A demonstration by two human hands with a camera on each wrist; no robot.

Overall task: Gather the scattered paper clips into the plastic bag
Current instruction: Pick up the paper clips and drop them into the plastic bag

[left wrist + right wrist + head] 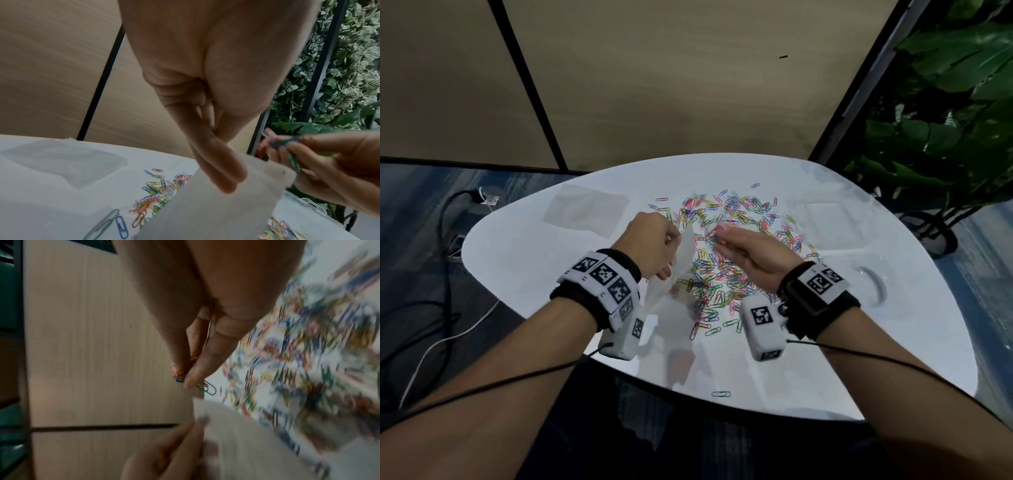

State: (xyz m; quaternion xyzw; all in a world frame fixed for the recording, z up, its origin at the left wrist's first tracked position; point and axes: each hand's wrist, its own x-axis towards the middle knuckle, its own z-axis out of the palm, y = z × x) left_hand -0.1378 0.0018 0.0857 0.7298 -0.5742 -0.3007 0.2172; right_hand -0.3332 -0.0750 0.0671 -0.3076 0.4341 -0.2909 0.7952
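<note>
My left hand (pixel 654 241) pinches the top edge of the plastic bag (pixel 681 263), held up above the white desk (pixel 534 274). My right hand (pixel 750 255), just right of the bag, grips a small bunch of paper clips (pixel 180 378). The scattered clips (pixel 736 219) lie beyond and beneath both hands.

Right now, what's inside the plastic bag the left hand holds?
Through the translucent plastic bag, pinched by the left hand, a few paper clips show faintly low down. The exact count is hidden by the film.
</note>
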